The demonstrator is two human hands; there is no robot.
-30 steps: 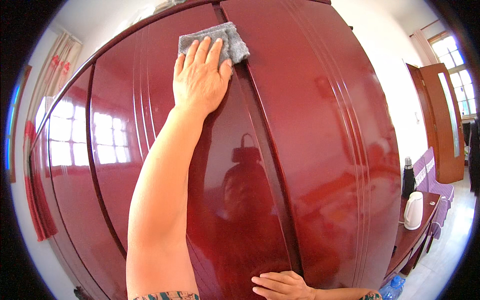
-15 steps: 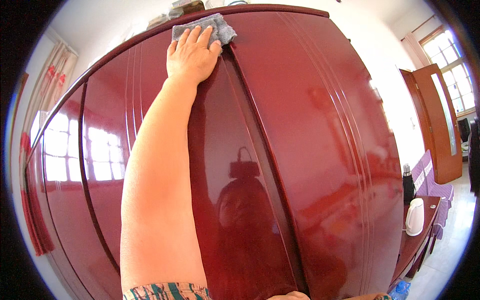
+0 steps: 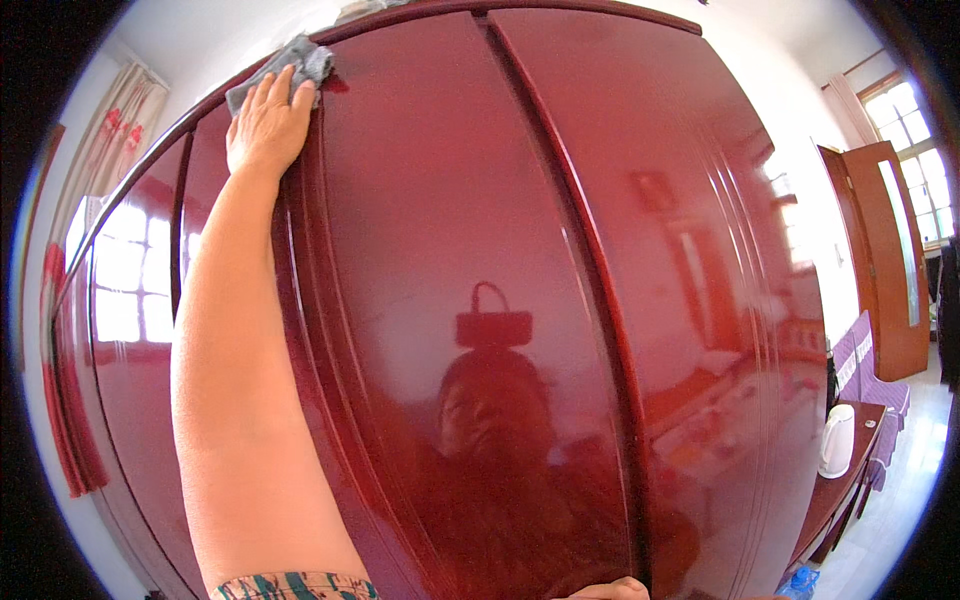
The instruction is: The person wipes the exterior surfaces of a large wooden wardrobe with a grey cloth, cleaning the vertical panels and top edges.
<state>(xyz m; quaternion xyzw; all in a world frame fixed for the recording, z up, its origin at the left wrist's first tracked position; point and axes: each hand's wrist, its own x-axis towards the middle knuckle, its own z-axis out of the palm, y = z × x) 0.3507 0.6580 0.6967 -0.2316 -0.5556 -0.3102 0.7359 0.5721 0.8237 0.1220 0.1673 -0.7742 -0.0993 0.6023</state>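
Note:
My left hand reaches up to the top left of a glossy dark red wardrobe. It presses a grey cloth against the door just under the top edge, with the fingers lying over the cloth and the thumb to the right. Only a small part of my right hand shows at the lower edge, in front of the wardrobe, and most of its fingers are cut off. The doors mirror a window at left and a dark figure in the middle.
On the right, a low dark table bears a white kettle. Behind it are a purple-covered chair and an open brown door. Curtains hang at left. A blue plastic item sits at the lower right.
My left hand and the cloth have moved left along the wardrobe's top. The view has shifted left over the doors, and my right hand stays low at the lower edge.

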